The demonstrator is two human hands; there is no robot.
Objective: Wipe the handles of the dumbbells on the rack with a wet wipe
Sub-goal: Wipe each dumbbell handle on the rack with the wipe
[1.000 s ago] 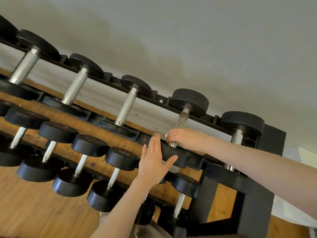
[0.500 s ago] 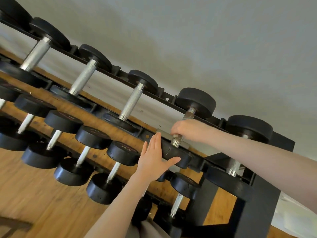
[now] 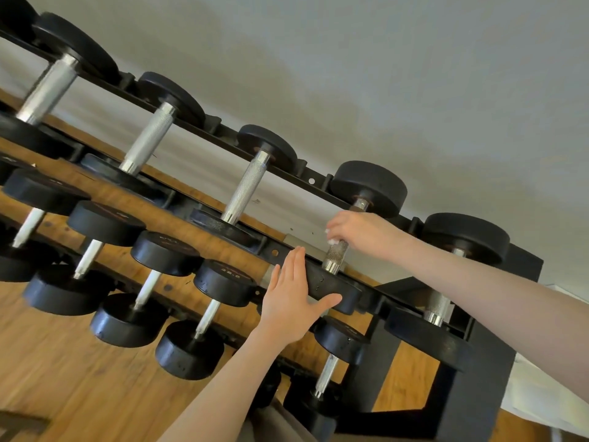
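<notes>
A black two-tier rack [image 3: 484, 390] holds rows of black dumbbells with silver knurled handles. My right hand [image 3: 360, 229] is wrapped around the upper part of one top-row handle [image 3: 336, 255], with a white wet wipe [image 3: 334, 240] peeking out under the fingers. That dumbbell's far head [image 3: 369, 188] sits just above the hand. My left hand [image 3: 291, 301] lies flat, fingers apart, against the near head [image 3: 334, 287] of the same dumbbell. Neighbouring top-row handles stand bare: one handle [image 3: 243, 188] to the left and another handle [image 3: 148, 138] further left.
A lower row of smaller dumbbells [image 3: 223, 282] runs below the left hand. The floor [image 3: 73, 384] is wood. A pale wall [image 3: 382, 74] stands behind the rack. White fabric [image 3: 535, 406] lies right of the rack's end post.
My right hand has slid up the handle from its lower end towards the far head, baring the lower knurled part. The left hand has stayed pressed on the near head.
</notes>
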